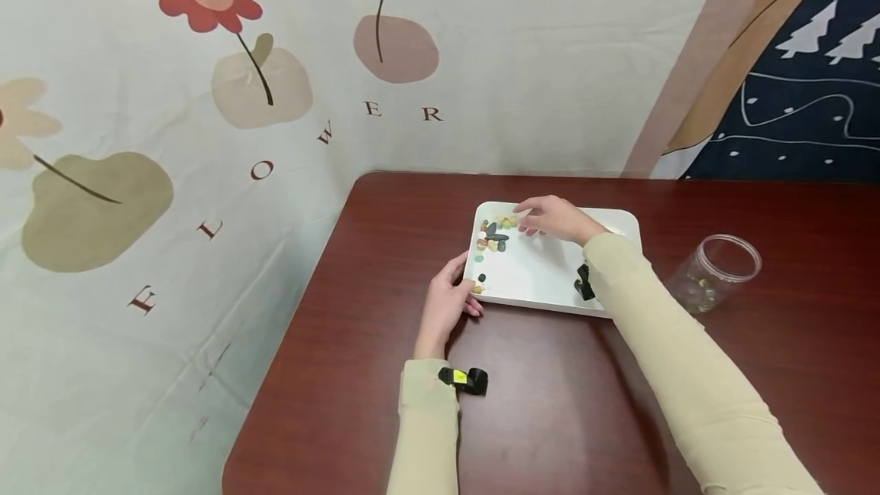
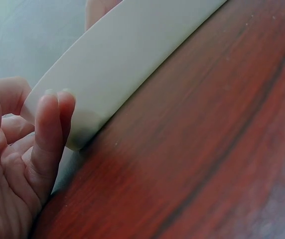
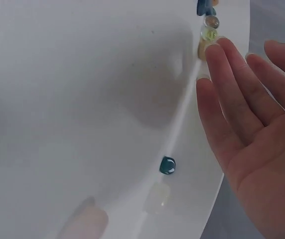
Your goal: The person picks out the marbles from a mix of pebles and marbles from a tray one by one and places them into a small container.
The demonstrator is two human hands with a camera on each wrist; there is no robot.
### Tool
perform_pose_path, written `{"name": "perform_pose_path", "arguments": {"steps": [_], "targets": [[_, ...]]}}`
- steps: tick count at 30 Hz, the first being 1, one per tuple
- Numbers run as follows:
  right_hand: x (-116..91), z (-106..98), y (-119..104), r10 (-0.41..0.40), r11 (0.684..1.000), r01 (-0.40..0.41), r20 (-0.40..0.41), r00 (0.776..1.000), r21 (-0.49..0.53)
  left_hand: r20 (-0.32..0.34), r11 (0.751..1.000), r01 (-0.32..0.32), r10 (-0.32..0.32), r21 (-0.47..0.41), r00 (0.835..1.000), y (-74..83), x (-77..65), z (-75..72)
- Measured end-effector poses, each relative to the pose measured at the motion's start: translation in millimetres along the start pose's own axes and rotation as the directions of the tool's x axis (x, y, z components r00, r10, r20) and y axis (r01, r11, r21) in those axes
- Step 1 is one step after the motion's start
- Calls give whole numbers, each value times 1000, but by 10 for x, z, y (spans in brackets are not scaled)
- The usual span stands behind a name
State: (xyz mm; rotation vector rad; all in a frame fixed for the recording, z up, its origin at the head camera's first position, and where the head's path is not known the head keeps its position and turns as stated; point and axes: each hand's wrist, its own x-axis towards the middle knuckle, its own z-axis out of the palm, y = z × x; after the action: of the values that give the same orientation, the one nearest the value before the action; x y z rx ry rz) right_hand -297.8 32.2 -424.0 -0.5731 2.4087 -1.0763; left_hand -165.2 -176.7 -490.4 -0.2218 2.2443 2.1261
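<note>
A white rectangular tray (image 1: 543, 273) lies on the table, with colourful pebbles (image 1: 493, 243) and glass beads mostly along its left side. My left hand (image 1: 447, 300) holds the tray's near left corner, and the left wrist view shows its fingers against the outer wall (image 2: 117, 55). Over the far part of the tray, my right hand (image 1: 553, 218) extends loosely spread fingers. In the right wrist view their tips are at a beige stone beside a clear greenish marble (image 3: 210, 34); contact is unclear. A dark teal bead (image 3: 167, 165) and a pale translucent stone (image 3: 157, 198) lie along the tray's edge.
To the right of the tray stands a clear jar (image 1: 715, 273) with some small pieces low inside. The brown table (image 1: 536, 396) meets a flower-printed cloth (image 1: 516, 75) at the back. A dark tree-patterned cloth (image 1: 797, 113) hangs at the right.
</note>
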Motion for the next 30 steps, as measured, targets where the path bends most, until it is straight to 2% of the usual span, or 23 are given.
{"name": "perform_pose_path", "arguments": {"steps": [5, 17, 30], "targets": [[40, 56, -6, 5, 999, -5, 6, 1000, 33, 8, 1000, -5, 5, -18, 1000, 9, 6, 15], [120, 160, 34, 105, 991, -110, 71, 992, 73, 9, 1000, -5, 5, -17, 1000, 22, -16, 31], [207, 275, -2, 119, 993, -119, -6, 993, -27, 2, 1000, 11, -11, -17, 1000, 10, -14, 14]]}}
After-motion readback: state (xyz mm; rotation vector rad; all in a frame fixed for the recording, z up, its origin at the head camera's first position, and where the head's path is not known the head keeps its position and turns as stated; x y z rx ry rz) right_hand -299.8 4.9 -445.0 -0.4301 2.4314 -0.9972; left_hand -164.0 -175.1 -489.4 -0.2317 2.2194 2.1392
